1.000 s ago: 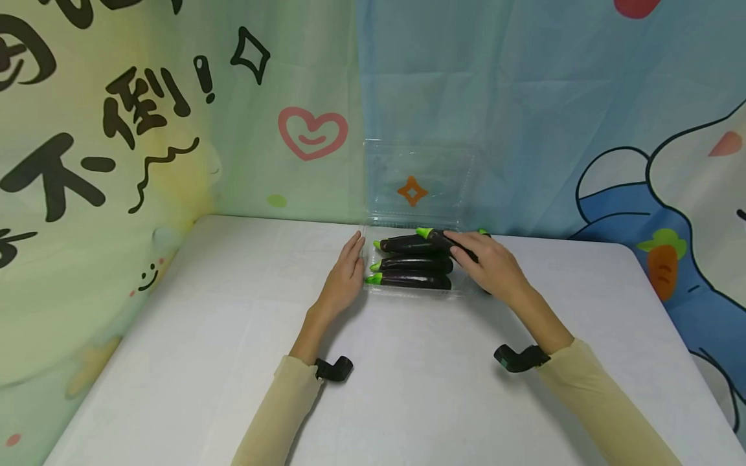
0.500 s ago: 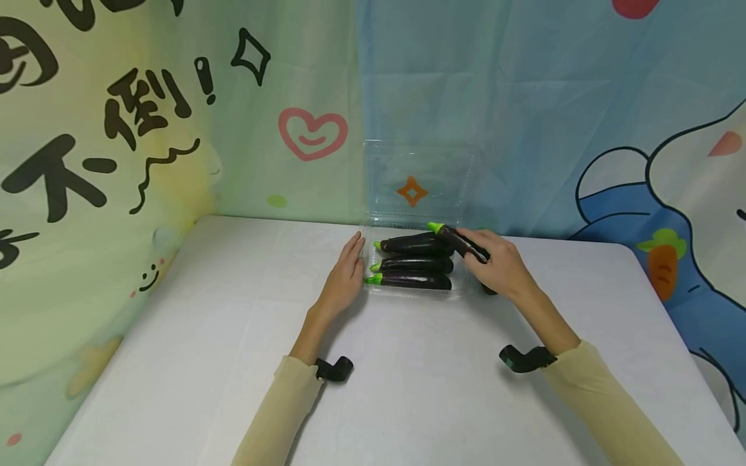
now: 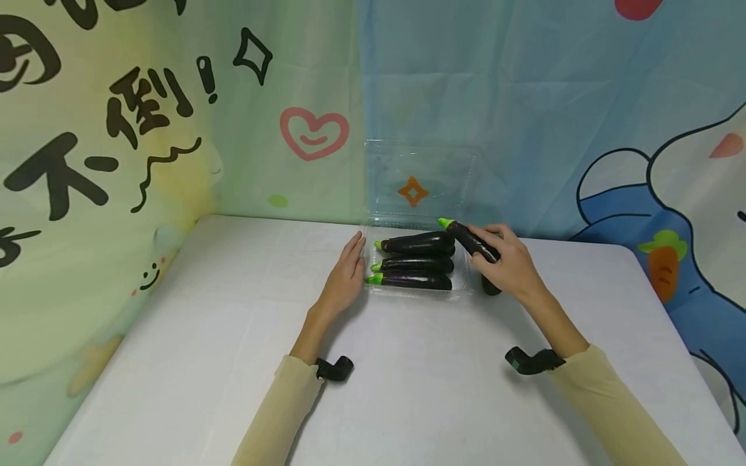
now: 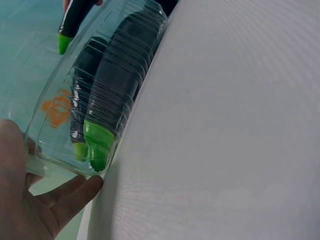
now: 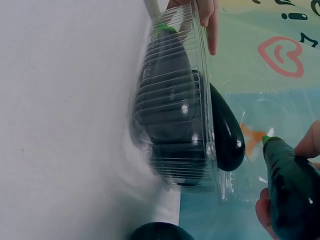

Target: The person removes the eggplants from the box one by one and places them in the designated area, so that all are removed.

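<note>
A clear plastic clamshell box (image 3: 460, 275) stands at the table's back with its lid (image 3: 434, 162) raised. Inside, three dark eggplants show plainly: a rear one (image 3: 415, 243), a middle one (image 3: 412, 264) and a front one (image 3: 414, 281), green stem ends to the left. My left hand (image 3: 344, 278) rests against the box's left side, fingers straight. My right hand (image 3: 508, 262) grips another eggplant (image 3: 468, 239), tilted, its green tip toward the back left. In the right wrist view, this eggplant (image 5: 292, 187) is apart from the box, between thumb and fingers.
A further eggplant (image 3: 490, 287) lies on the white table (image 3: 408, 375) right of the box, mostly hidden by my right hand. A printed cloth backdrop (image 3: 524, 129) hangs just behind the table. A black wrist camera (image 3: 335, 369) sits on my left wrist.
My right hand has moved to the right, carrying its eggplant from over the box's back right part toward the right edge. The left hand and the box have stayed in place.
</note>
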Demonstrator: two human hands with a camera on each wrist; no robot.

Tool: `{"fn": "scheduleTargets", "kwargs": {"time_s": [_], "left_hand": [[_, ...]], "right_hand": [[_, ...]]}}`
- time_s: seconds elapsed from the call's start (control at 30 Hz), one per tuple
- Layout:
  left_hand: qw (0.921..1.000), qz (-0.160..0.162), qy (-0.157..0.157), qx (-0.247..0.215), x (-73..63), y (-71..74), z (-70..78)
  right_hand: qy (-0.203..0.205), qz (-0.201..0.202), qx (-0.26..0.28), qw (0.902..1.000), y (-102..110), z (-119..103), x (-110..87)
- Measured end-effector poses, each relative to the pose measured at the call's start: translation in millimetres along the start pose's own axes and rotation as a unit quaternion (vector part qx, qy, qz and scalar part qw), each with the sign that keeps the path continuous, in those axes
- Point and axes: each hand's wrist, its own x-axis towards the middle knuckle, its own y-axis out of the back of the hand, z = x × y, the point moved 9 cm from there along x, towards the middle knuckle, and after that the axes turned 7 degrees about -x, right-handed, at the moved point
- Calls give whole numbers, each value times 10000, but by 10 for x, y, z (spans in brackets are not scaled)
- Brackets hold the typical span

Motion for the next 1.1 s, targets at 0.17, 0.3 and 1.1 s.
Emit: {"fn": "scheduleTargets", "kwargs": {"time_s": [0.17, 0.3, 1.1], "left_hand": [[10000, -40, 48, 15, -6, -4, -11], [10000, -51, 51, 16, -8, -6, -16], [9999, -68, 56, 59, -9, -6, -2]], "right_hand": [[-100, 218, 81, 9997, 33, 52, -31], [-75, 462, 125, 9988, 77, 77, -67], [-1081, 788, 345, 9904, 205, 490, -315]]}}
